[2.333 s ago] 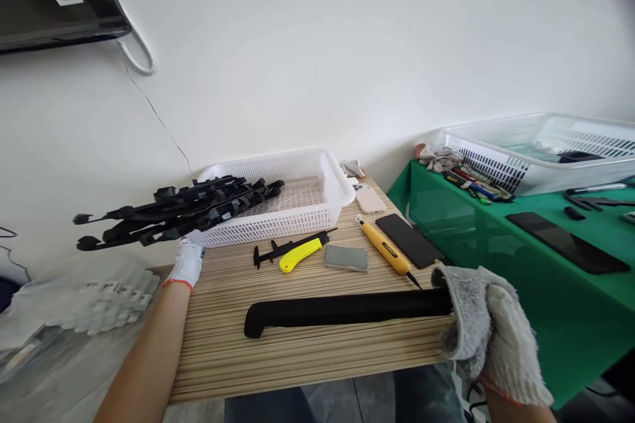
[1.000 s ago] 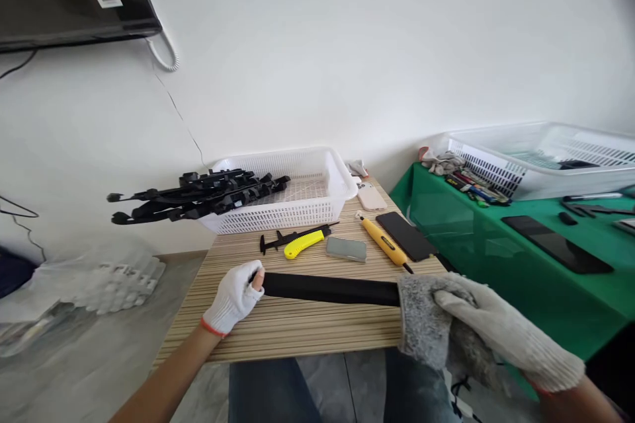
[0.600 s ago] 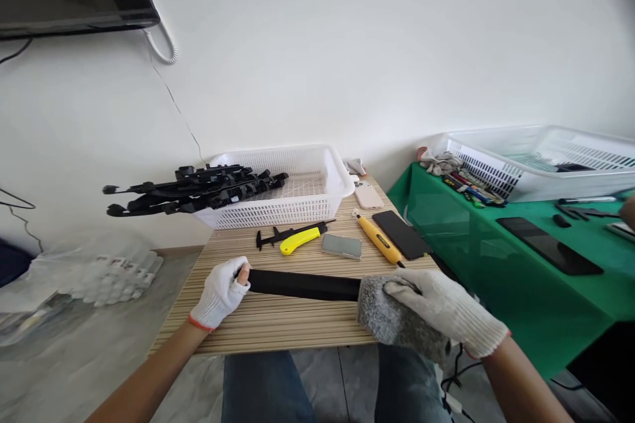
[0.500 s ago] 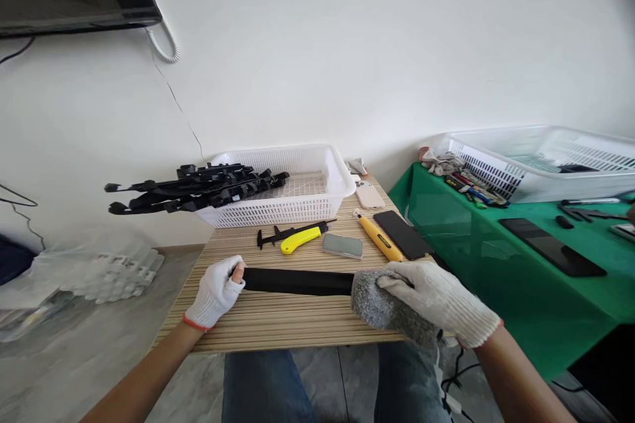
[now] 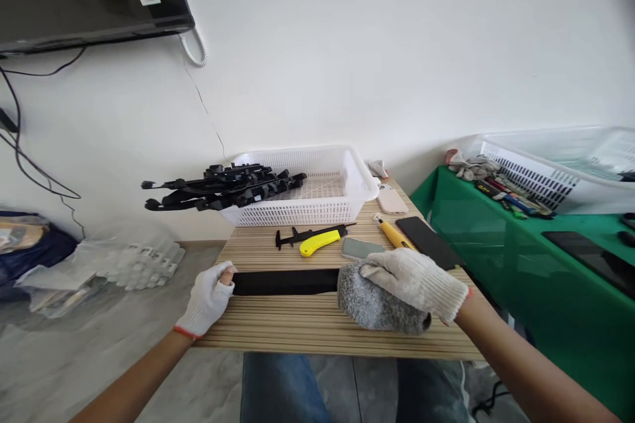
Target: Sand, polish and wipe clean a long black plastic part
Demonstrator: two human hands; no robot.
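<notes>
A long black plastic part (image 5: 285, 282) lies flat across the striped wooden table (image 5: 307, 327). My left hand (image 5: 206, 299), in a white knit glove, grips its left end. My right hand (image 5: 414, 279), also gloved, presses a grey cloth (image 5: 370, 307) over the part's right portion, which the cloth hides.
Behind lie a black caliper (image 5: 292, 236), a yellow utility knife (image 5: 320, 242), a grey block (image 5: 361, 248), a yellow-handled tool (image 5: 393, 234) and two phones (image 5: 427, 242). A white basket (image 5: 317, 185) holds black parts (image 5: 223, 186) jutting left. A green table (image 5: 546, 258) stands right.
My left hand left the basket's parts and took the black part's left end. My right hand slid the cloth leftward along the part, covering more of it.
</notes>
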